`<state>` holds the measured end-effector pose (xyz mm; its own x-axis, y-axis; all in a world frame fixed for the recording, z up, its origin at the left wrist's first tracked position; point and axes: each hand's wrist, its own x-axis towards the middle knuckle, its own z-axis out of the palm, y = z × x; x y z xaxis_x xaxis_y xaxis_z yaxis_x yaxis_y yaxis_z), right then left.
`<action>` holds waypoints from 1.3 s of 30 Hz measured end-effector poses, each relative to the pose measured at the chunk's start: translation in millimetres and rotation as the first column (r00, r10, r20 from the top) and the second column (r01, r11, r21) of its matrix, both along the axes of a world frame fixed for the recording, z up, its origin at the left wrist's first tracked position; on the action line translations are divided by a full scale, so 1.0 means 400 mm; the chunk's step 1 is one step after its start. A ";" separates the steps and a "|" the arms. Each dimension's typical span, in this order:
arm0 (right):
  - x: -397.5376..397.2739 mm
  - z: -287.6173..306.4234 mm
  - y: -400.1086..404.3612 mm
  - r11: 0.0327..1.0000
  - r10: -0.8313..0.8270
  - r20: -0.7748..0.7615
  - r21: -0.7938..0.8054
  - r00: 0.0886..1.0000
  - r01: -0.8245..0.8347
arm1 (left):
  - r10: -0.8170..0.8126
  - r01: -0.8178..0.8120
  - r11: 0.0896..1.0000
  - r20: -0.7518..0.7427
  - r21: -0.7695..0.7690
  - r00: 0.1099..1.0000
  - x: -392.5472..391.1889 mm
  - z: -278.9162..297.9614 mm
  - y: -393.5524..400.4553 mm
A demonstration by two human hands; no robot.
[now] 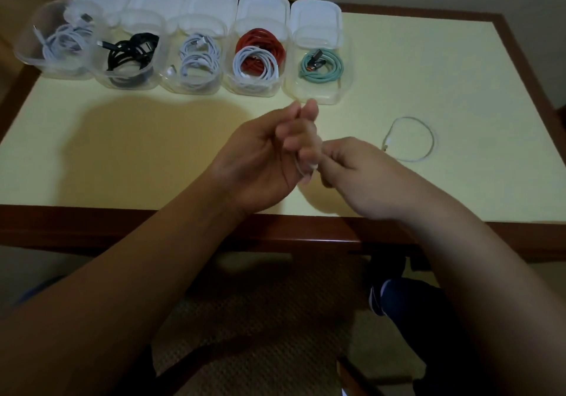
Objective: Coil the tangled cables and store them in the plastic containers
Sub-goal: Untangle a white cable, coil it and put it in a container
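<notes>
Your left hand holds a thin white cable round its fingers; your right hand pinches it. No legible writing.

A pale yellow table with a dark wooden rim stands over patterned carpet.

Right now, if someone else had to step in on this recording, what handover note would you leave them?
Left hand: fingers upright, a white cable wound round them, mid-coil.
Right hand: pinches that cable's end beside the left fingers.
Five open containers stand in a row at the table's far edge: white coil, black coil, white coils, red and white coils, teal coil in the rightmost container. Lids lie behind them.
Left: finish this coil and store it; then the loose white cable on the table to the right.
</notes>
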<state>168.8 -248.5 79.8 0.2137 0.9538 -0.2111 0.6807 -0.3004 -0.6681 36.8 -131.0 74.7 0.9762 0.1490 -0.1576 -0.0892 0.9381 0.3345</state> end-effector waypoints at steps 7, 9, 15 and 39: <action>-0.065 0.062 -0.025 0.988 -0.001 0.164 0.153 0.986 -0.025 | 0.439 -0.156 0.633 -0.185 0.758 0.879 0.013 -0.030 0.041; -0.063 0.081 -0.031 0.958 -0.072 0.123 0.285 0.990 0.034 | 0.422 0.106 0.282 -0.223 0.954 0.879 0.001 -0.035 0.033; -0.015 0.062 -0.028 0.874 -0.203 0.018 0.454 0.979 0.173 | 0.031 0.270 0.517 -0.333 0.812 0.942 0.005 -0.040 -0.003; -0.027 0.033 -0.022 0.983 -0.001 -0.046 0.182 0.999 0.009 | 0.281 0.294 0.307 -0.381 0.905 0.881 0.010 -0.038 0.005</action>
<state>158.0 -257.3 92.8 0.2126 0.9762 -0.0436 0.6468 -0.1740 -0.7425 40.9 -129.1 59.3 0.8450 0.4635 -0.2666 0.3212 -0.0414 0.9461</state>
